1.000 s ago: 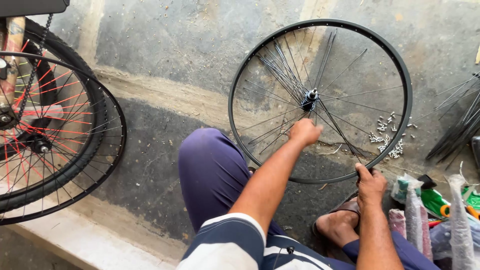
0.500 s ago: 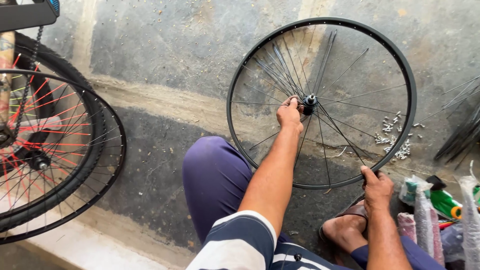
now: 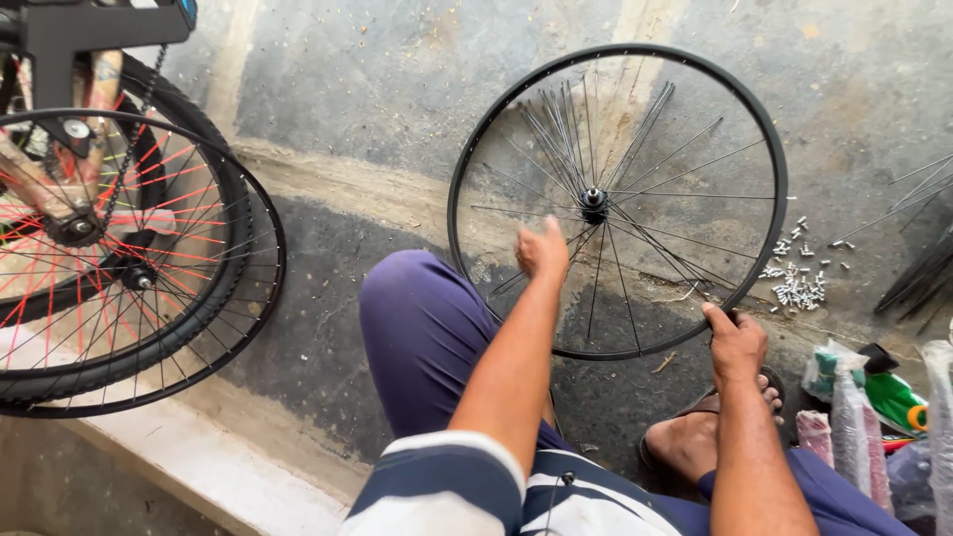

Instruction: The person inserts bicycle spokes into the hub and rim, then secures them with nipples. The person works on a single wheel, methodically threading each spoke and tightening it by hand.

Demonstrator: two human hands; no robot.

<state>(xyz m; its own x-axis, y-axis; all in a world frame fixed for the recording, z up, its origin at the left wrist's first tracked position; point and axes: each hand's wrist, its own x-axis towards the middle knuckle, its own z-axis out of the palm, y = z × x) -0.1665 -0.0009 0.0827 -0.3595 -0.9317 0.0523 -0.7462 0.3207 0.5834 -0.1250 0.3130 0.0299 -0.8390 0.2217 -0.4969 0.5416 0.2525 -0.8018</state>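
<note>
Wheel point(image 3: 617, 199) stands on the floor point(image 3: 377, 109) in front of my knee point(image 3: 422, 328); my right hand point(image 3: 737, 342) grips its rim low down, and my left hand point(image 3: 543, 248) pinches a spoke near the hub point(image 3: 594, 199). Little nipples point(image 3: 797, 283) lie scattered just right of it, bags point(image 3: 874, 397) sit by my foot point(image 3: 710, 437), and a bike point(image 3: 109, 228) with red spokes stands off left.

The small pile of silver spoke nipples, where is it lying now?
In the head view, the spoke nipples lie on the concrete floor at the right, just outside the black rim, above the right hand that holds the rim's lower edge.
</note>
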